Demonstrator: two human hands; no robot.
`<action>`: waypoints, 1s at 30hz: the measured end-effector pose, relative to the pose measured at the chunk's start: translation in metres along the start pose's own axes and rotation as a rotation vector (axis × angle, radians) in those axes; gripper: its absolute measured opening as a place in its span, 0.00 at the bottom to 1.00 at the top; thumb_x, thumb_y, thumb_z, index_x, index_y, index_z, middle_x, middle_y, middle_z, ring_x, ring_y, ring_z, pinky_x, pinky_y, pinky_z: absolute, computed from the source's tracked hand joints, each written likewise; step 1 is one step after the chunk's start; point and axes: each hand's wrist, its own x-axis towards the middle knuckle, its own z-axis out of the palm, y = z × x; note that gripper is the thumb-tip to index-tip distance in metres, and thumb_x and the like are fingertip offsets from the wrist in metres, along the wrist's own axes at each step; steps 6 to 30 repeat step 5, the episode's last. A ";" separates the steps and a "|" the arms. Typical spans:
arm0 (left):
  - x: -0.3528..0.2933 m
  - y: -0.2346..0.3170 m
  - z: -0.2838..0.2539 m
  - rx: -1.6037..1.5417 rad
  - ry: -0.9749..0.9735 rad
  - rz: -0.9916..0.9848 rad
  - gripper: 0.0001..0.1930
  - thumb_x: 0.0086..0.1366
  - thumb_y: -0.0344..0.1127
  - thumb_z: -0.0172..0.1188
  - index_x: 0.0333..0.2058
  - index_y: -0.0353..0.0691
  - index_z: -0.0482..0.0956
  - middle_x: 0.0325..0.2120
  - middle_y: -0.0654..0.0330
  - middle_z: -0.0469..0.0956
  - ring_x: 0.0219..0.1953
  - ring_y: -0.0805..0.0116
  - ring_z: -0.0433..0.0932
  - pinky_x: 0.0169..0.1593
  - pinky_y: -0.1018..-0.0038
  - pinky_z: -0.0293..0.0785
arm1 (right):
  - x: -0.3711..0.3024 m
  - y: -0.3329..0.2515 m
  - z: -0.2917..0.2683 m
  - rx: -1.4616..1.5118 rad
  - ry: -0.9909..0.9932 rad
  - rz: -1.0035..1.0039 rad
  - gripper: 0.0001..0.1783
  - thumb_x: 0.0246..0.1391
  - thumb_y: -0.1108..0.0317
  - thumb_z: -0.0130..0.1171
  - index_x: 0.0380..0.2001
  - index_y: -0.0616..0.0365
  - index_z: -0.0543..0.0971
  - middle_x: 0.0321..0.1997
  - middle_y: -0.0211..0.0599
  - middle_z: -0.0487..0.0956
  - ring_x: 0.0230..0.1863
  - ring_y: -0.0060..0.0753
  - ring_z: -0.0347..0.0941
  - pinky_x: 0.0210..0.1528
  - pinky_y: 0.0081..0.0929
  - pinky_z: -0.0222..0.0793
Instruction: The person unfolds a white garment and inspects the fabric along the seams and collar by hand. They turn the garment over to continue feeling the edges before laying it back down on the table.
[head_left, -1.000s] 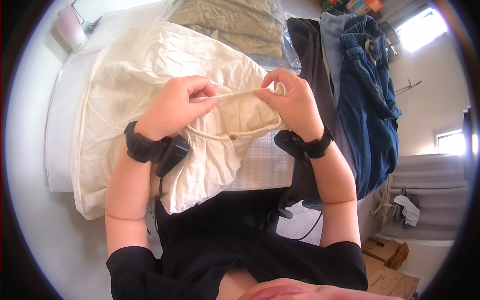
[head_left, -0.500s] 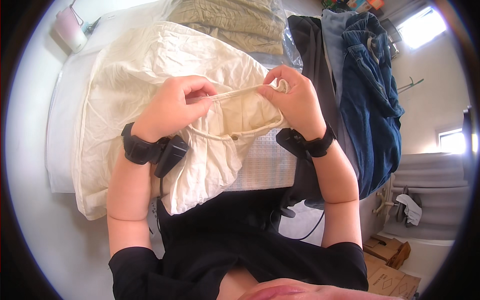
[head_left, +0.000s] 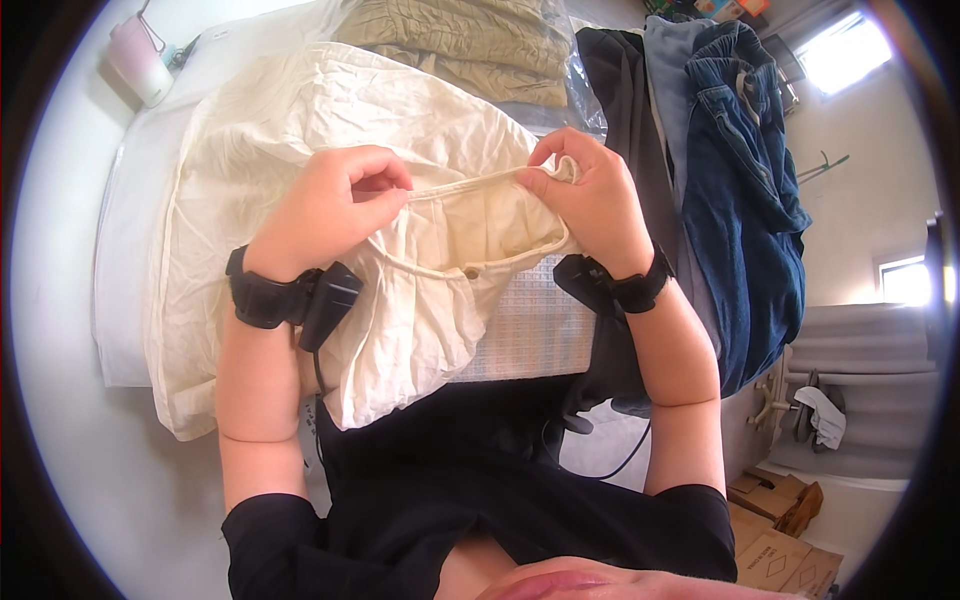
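Observation:
A cream cotton garment (head_left: 330, 110) is spread over the work surface, its waistband (head_left: 470, 185) pulled into an open loop before me. A small dark button (head_left: 472, 273) shows on the loop's near edge. Whether the garment is trousers or a skirt, I cannot tell. My left hand (head_left: 335, 205) pinches the far edge of the waistband between thumb and fingers. At the loop's right end, my right hand (head_left: 590, 200) grips a bunched corner of it. The cloth between my hands is stretched almost straight.
Folded khaki clothing (head_left: 460, 50) in clear plastic lies at the back. Dark grey trousers (head_left: 625, 110) and blue jeans (head_left: 740, 220) hang down on the right. A woven checked mat (head_left: 530, 335) shows under the cloth. A pink-white bottle (head_left: 140, 65) stands far left; cardboard boxes (head_left: 780, 550) sit lower right.
My left hand has slid left along the waistband's far edge, widening the span between my hands. The right hand keeps its grip in nearly the same place.

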 end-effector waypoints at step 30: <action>-0.004 0.001 -0.016 0.008 -0.051 -0.107 0.05 0.53 0.28 0.56 0.28 0.33 0.75 0.23 0.65 0.74 0.30 0.78 0.70 0.39 0.79 0.67 | 0.000 0.000 0.000 -0.001 -0.015 0.005 0.10 0.44 0.67 0.62 0.28 0.60 0.74 0.25 0.40 0.75 0.23 0.28 0.69 0.31 0.23 0.66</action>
